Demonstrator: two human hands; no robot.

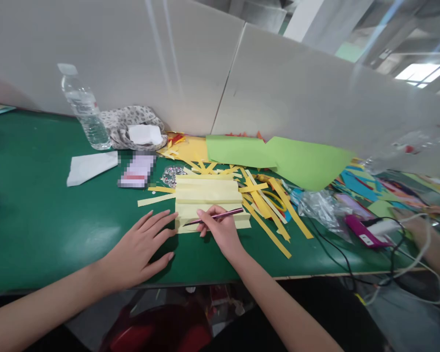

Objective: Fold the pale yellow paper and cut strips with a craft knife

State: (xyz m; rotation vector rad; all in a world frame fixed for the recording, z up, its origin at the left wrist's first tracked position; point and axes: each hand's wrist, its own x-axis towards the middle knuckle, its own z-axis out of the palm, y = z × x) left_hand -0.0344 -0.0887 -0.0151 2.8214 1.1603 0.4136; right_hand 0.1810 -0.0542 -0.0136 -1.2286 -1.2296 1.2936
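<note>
We find the pale yellow sheet (209, 194) near the front edge of the green table (40, 195), between and ahead of the two hands, its creases running crosswise in pleats that lift it unevenly off the surface. The right hand (218, 225) pinches a slim, dark purple pen (232, 213) between thumb and fingers, well along the barrel; the pen slants low across the sheet's near part, point to the left. We cannot tell whether the point touches. Such a low hold, we judge, suits a light stroke along a fold better than a hard press. The left hand (141, 249) lies palm down, fingers spread, gripping nothing, its fingertips at the sheet's left edge; we take it as a steadying hand, since pleated paper would slide or spring easily. Yellow strips (256, 203) fan out beyond and to the right of the sheet, some seemingly under it, close enough to reach. Green sheets (238, 150) lie farther back, near the grey partition (113, 54), probably to leave working room. A phone (137, 171), a tissue (91, 167) and a water bottle (84, 110) sit off to the left, apart from the paper, which we think spares it from spills.
</note>
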